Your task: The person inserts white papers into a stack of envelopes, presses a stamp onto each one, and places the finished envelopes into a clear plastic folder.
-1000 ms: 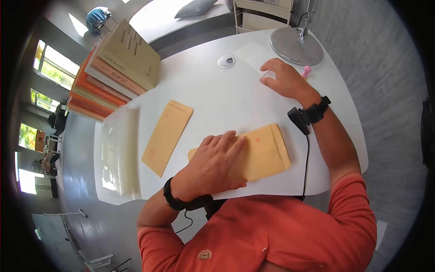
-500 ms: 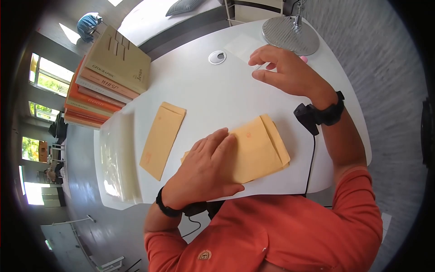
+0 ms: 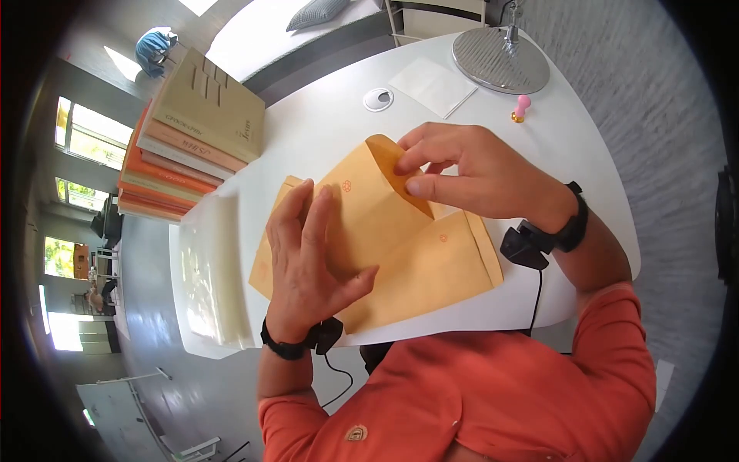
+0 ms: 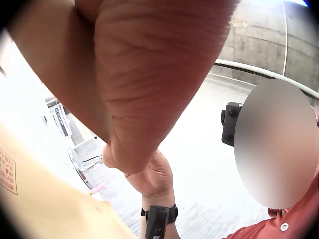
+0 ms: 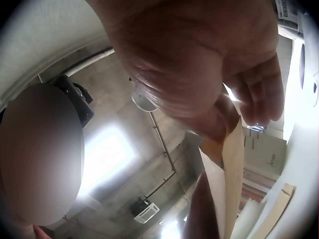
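Top envelope (image 3: 362, 215) was mid-frame, above the lower envelope (image 3: 446, 266); long axis ran lower left to upper right, open mouth (image 3: 385, 160) facing upper right. Right hand (image 3: 496, 173) was nearer the mouth, just off its upper-right side: fingers bent, thumb and fingertips nearly together, seemed to pinch the flap edge. Left hand (image 3: 300, 269) lay at the other end, fingers mostly straight, thumb spread, resting on the paper; couldn't tell any grip.
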Demonstrator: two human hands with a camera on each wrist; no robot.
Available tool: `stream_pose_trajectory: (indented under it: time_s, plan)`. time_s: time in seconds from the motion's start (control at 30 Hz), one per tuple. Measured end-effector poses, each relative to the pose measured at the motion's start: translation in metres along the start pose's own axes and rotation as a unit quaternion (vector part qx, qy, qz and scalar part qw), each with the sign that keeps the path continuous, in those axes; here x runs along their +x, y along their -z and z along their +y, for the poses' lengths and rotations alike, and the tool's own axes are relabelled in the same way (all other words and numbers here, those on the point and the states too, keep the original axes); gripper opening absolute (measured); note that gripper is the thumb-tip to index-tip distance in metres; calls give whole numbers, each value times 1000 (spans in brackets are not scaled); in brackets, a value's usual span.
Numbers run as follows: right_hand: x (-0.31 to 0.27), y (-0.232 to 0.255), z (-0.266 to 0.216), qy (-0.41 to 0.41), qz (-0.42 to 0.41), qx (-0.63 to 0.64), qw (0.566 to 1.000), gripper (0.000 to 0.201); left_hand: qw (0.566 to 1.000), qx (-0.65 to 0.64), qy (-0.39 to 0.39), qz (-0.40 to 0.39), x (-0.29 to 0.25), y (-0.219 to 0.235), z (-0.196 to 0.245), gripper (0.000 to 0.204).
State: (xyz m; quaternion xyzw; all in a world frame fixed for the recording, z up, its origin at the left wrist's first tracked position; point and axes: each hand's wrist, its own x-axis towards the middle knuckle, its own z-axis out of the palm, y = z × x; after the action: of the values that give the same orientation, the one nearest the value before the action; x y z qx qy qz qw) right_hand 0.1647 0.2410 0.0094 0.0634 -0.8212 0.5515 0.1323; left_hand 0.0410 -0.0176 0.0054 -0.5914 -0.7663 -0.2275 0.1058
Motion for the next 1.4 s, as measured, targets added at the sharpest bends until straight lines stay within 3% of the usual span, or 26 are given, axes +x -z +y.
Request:
stream_pose_trajectory:
  time_s: [0.13, 0.23, 0.33, 0.4, 0.53, 0.6, 0.67, 0.73, 0.8, 0.83, 0.9, 0.93, 1.0, 1.03, 1.1, 1.13, 1.2, 1.4]
  plan:
    - [4, -8, 5, -23, -17, 23, 999, 25, 1000, 17, -3, -13, 2, -3, 0, 104]
    - [6, -11, 3, -86, -42, 3, 995, 25, 998, 51, -20, -15, 6, -4, 3, 103]
    - [8, -18, 17, -145, -26, 95, 984, 26, 997, 69, -32, -13, 9, -5, 5, 102]
    - [8, -24, 21, -196, 27, 210, 958, 23, 997, 69, -39, -6, 12, -7, 7, 99]
    - [9, -29, 30, -147, 68, 165, 973, 19, 996, 81, -46, -1, 14, -10, 8, 99]
    - [9, -18, 26, -39, 71, 53, 995, 18, 996, 74, -40, 3, 14, -6, 4, 101]
    - [16, -6, 44, 10, 113, 171, 979, 6, 997, 69, -32, 8, 11, 1, -4, 103]
    - [16, 13, 41, -59, 141, 270, 950, 10, 999, 47, 25, -9, 4, 6, -13, 106]
    - [13, 16, 25, -64, 223, 271, 934, 13, 998, 45, 35, -16, 1, 7, -16, 107]
    - [13, 15, 27, -64, 221, 271, 935, 13, 998, 42, 33, -31, 0, 8, -18, 107]
    - [11, 14, 32, 24, 171, 74, 982, 18, 998, 39, 35, -45, -1, 8, -19, 107]
    - [10, 16, 29, 24, 169, 74, 983, 18, 998, 39, 31, -49, 0, 7, -19, 106]
    - [10, 28, 23, 75, 122, -131, 981, 21, 998, 38, 29, -51, -3, 8, -22, 106]
    - [9, 34, 28, 74, 119, -133, 981, 21, 996, 43, 53, -53, -6, 12, -27, 105]
    - [10, 48, 47, 30, 241, -114, 963, 23, 993, 54, 96, -47, -15, 20, -42, 104]
    - [13, 52, 54, 31, 239, -115, 964, 23, 993, 54, 98, -46, -20, 24, -50, 104]
    - [17, 54, 72, -23, 332, 29, 943, 27, 983, 81, 153, -59, -31, 31, -63, 104]
    - [18, 54, 126, -144, 337, 22, 930, 34, 966, 72, 233, -82, -61, 31, -83, 98]
